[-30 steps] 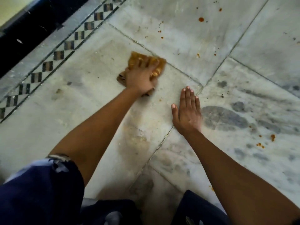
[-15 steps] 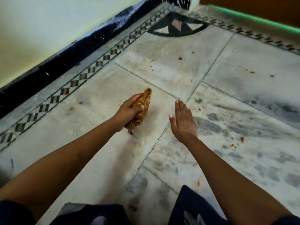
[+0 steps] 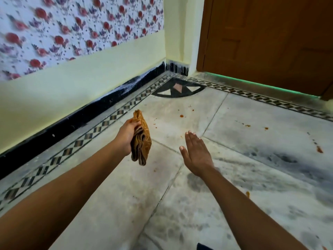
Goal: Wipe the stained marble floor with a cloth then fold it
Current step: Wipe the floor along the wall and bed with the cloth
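Near the middle of the frame, above the marble floor (image 3: 180,204), the left hand (image 3: 126,137) holds the cloth (image 3: 143,141) up off the tiles. Its grip is closed tight round the cloth's left edge, with the fingers (image 3: 137,123) curled over the upper part. The cloth is brownish orange with a darker pattern and bunched into loose folds. One corner points upward above the hand, and the folded lower end droops below it.

To the right of the cloth and apart from it, the right hand (image 3: 196,154) hovers flat. Its grip is fully open, fingers straight and together, thumb spread to the left, holding nothing. A faint shadow lies on the tile beneath the wrist.

Orange spots (image 3: 181,116) dot the tile beyond the cloth. More orange marks (image 3: 248,125) sit toward the right of the frame, a larger one (image 3: 319,149) lies near the right edge, and another (image 3: 247,193) lies just beside the right forearm. Dark grey smears (image 3: 281,159) spread across the right-hand tiles.

Along the left runs a chequered border (image 3: 86,138) beside a black skirting (image 3: 72,121), under a pale wall with flowered wallpaper (image 3: 72,24) in the upper left. A fan-shaped inlay (image 3: 178,89) fills the floor's far corner. A brown wooden door (image 3: 270,42) stands in the upper right, with a green glow (image 3: 261,83) along its foot.
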A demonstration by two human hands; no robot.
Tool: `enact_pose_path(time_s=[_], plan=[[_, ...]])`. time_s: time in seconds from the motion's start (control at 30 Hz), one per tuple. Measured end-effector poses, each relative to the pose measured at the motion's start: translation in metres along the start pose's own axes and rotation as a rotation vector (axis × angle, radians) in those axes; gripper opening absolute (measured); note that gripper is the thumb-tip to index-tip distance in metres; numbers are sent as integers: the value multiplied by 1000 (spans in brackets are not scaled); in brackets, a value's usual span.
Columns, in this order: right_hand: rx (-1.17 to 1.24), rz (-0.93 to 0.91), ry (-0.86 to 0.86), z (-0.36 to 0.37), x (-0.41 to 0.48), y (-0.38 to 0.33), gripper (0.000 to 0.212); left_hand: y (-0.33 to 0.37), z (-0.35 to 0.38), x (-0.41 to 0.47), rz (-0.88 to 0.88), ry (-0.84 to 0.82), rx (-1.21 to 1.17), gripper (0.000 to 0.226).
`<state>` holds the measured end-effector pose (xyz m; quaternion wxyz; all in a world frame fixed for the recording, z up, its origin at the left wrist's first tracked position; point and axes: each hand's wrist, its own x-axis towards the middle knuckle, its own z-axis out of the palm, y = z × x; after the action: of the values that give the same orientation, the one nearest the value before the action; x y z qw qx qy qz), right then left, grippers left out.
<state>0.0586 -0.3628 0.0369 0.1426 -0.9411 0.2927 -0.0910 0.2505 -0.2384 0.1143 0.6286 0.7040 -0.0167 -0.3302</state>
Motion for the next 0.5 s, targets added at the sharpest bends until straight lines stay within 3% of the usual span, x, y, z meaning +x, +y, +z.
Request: enact_pose_path(time_s=[0.2,0.5], plan=[[68,-7,-13,-8,13,6,61,20,3,4,6,115,37,31],[-9,24,-60,17,52,15,61,19,-11,55,129,153,241,44]])
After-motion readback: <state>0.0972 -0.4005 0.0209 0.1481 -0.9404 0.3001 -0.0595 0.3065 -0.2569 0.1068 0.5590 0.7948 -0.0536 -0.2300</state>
